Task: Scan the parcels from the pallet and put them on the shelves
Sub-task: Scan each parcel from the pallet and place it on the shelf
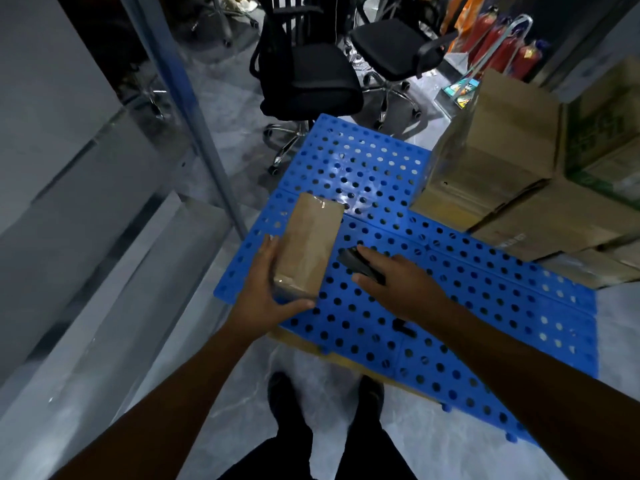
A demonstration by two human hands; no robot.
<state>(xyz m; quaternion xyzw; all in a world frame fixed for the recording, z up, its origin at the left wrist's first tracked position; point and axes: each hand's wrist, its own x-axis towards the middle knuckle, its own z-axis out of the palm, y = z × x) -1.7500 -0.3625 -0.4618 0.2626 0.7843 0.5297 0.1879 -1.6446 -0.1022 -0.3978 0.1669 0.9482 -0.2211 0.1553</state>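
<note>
- Blue pallet (467,299): boxes (512,174) stacked far right.
- Parcel (308,240): above the pallet's left edge, left hand (263,292) fingers curled round its near end.
- Scanner (360,266): gripped in right hand (401,282), beside parcel; scanning likely, then shelving.

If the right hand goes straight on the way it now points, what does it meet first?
Probably the brown parcel held by the left hand: the right hand, gripping a black scanner, points toward it. Their heights may differ; one view cannot settle depth.
</note>
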